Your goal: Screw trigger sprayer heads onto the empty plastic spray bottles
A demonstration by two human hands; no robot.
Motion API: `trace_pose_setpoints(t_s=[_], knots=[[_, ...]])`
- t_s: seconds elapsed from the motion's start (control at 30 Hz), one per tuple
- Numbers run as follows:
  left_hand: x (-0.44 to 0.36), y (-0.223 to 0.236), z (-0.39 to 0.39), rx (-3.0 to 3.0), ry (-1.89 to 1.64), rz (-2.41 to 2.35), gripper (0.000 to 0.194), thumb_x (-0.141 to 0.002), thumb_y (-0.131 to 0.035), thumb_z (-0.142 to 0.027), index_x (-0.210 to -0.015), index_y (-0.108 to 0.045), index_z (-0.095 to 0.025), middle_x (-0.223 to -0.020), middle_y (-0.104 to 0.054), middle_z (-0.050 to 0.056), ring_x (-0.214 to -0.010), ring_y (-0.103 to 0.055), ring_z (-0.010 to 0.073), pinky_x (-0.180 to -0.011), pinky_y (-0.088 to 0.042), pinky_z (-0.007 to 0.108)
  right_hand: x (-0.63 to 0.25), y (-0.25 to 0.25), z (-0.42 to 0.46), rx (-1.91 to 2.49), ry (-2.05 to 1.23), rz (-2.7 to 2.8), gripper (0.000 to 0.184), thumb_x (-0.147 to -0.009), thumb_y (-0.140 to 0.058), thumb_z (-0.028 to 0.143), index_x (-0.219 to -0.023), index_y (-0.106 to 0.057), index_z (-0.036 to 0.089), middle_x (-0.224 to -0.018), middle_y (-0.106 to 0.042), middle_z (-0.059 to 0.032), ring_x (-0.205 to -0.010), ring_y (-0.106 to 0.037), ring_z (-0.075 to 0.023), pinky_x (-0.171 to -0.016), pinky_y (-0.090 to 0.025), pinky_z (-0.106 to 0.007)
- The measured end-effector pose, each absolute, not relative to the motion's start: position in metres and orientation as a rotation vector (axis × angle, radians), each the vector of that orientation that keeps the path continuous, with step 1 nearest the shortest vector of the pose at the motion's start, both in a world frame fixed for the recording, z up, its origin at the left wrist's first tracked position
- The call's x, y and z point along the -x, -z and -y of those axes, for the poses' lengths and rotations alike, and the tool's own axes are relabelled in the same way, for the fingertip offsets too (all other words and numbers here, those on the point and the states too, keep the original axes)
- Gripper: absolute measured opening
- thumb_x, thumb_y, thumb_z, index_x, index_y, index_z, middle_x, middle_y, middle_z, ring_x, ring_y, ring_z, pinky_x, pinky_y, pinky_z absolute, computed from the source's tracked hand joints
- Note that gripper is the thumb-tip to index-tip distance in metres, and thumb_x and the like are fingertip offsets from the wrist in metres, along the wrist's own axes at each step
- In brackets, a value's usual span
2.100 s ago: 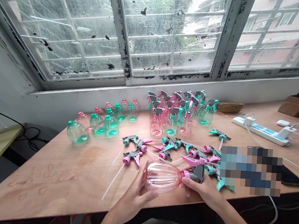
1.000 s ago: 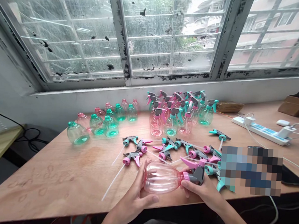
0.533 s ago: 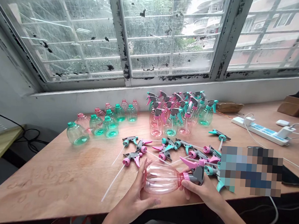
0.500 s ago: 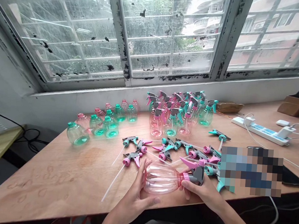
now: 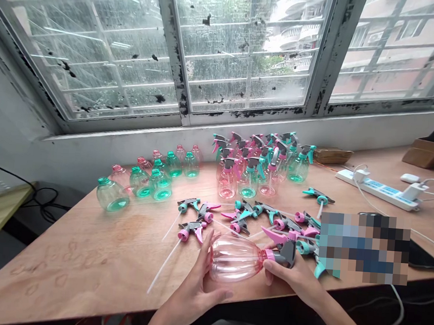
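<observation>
A clear pink spray bottle (image 5: 234, 259) lies on its side at the near edge of the wooden table (image 5: 84, 257). My left hand (image 5: 196, 290) cups its round base, fingers wrapped around it. My right hand (image 5: 294, 277) grips the bottle's neck and the grey and pink trigger head (image 5: 285, 251) fitted on it. Loose trigger heads (image 5: 243, 216) with white dip tubes lie scattered just beyond the bottle.
Capless green and pink bottles (image 5: 145, 177) stand at the back left. Finished spray bottles (image 5: 261, 160) cluster at the back centre. A white power strip (image 5: 380, 190) with cables, a cardboard box (image 5: 424, 152) and a dark phone (image 5: 424, 255) sit on the right.
The bottle has shifted slightly in my hands and my right hand's fingers have moved a little on the trigger head. Everything else on the table stays put.
</observation>
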State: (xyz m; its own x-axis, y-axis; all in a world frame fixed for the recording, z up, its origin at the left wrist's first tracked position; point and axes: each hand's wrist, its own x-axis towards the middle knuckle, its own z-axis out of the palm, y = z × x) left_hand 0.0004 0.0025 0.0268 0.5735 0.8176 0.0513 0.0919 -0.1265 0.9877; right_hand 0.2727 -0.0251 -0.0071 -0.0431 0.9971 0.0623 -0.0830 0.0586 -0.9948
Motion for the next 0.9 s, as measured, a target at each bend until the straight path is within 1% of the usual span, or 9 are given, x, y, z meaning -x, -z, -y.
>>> trace_pose_setpoints(t_s=[0.07,0.17,0.23,0.33,0.43,0.5,0.6,0.77,0.9], knots=[[-0.0004,-0.0287,-0.0014,-1.563,-0.729,-0.793,0.116,-0.084,-0.082,-0.034,-0.163,0.002,-0.038,-0.175,-0.004,0.001,-0.161,-0.007,0.0287,-0.131,-0.009,0.041,-0.2727,0.0061,0.0251,1.087,-1.22,1.218,0.031,-0.086,-0.08,0.047,-0.091,-0.063,0.021,-0.058,-0.072,0.0018,-0.055,-0.067,-0.0182,-0.062,-0.052,-0.031],[-0.0016,-0.0311,-0.0002,-1.453,-0.704,-0.774,0.113,-0.087,-0.079,-0.038,-0.164,0.005,-0.035,-0.175,-0.006,0.003,-0.16,-0.013,0.0292,-0.13,-0.018,0.042,-0.2724,0.0041,0.0243,1.093,-1.199,1.275,0.032,-0.086,-0.079,0.048,-0.075,-0.066,0.02,-0.06,-0.07,0.0,-0.058,-0.064,-0.0172,-0.063,-0.052,-0.031],[-0.0028,-0.0317,-0.0003,-1.415,-0.707,-0.763,0.112,-0.087,-0.078,-0.039,-0.164,0.004,-0.035,-0.175,-0.008,0.003,-0.159,-0.015,0.0291,-0.129,-0.02,0.042,-0.272,0.0033,0.0235,1.081,-1.194,1.293,0.036,-0.087,-0.078,0.048,-0.068,-0.066,0.02,-0.062,-0.068,-0.0004,-0.058,-0.062,-0.0165,-0.062,-0.052,-0.03],[-0.0038,-0.0308,-0.0016,-1.4,-0.718,-0.768,0.114,-0.086,-0.08,-0.039,-0.163,0.004,-0.038,-0.175,-0.008,0.002,-0.159,-0.017,0.0297,-0.128,-0.022,0.043,-0.2709,0.004,0.0221,1.065,-1.199,1.294,0.038,-0.089,-0.075,0.049,-0.066,-0.067,0.02,-0.062,-0.066,-0.0001,-0.058,-0.059,-0.0157,-0.061,-0.051,-0.03],[-0.0035,-0.0294,-0.0024,-1.411,-0.725,-0.774,0.112,-0.086,-0.08,-0.041,-0.162,0.003,-0.042,-0.174,-0.012,0.003,-0.153,-0.031,0.0323,-0.125,-0.028,0.046,-0.2696,0.0065,0.021,1.102,-1.19,1.263,0.038,-0.087,-0.076,0.05,-0.066,-0.067,0.02,-0.061,-0.067,0.0001,-0.058,-0.06,-0.0161,-0.062,-0.051,-0.03],[-0.0033,-0.0292,-0.0023,-1.444,-0.744,-0.771,0.111,-0.087,-0.079,-0.041,-0.162,0.003,-0.043,-0.173,-0.016,0.004,-0.15,-0.036,0.0314,-0.125,-0.028,0.046,-0.2689,0.0082,0.0205,1.134,-1.165,1.23,0.037,-0.083,-0.08,0.05,-0.065,-0.067,0.02,-0.06,-0.067,0.0004,-0.057,-0.061,-0.0168,-0.061,-0.051,-0.03],[-0.0036,-0.0296,-0.0021,-1.484,-0.765,-0.766,0.108,-0.09,-0.076,-0.042,-0.162,0.005,-0.043,-0.172,-0.017,0.004,-0.151,-0.034,0.0297,-0.127,-0.025,0.045,-0.2688,0.0096,0.0202,1.17,-1.124,1.202,0.037,-0.079,-0.083,0.05,-0.064,-0.067,0.021,-0.058,-0.068,0.0004,-0.058,-0.063,-0.0185,-0.061,-0.051,-0.031],[-0.0034,-0.028,-0.0032,-1.486,-0.74,-0.799,0.115,-0.085,-0.08,-0.044,-0.162,0.006,-0.042,-0.174,-0.009,0.003,-0.156,-0.024,0.0324,-0.129,-0.019,0.047,-0.2699,0.0103,0.0203,1.183,-1.108,1.218,0.037,-0.079,-0.083,0.049,-0.062,-0.067,0.021,-0.057,-0.068,-0.0003,-0.059,-0.063,-0.0194,-0.062,-0.05,-0.032],[-0.0022,-0.0262,-0.0037,-1.411,-0.73,-0.788,0.111,-0.088,-0.075,-0.046,-0.162,0.007,-0.04,-0.175,-0.001,0.001,-0.161,-0.005,0.0302,-0.13,-0.01,0.048,-0.2703,0.0119,0.0203,1.174,-1.139,1.16,0.033,-0.074,-0.089,0.046,-0.084,-0.071,0.02,-0.06,-0.067,0.0025,-0.056,-0.062,-0.0179,-0.058,-0.051,-0.031]])
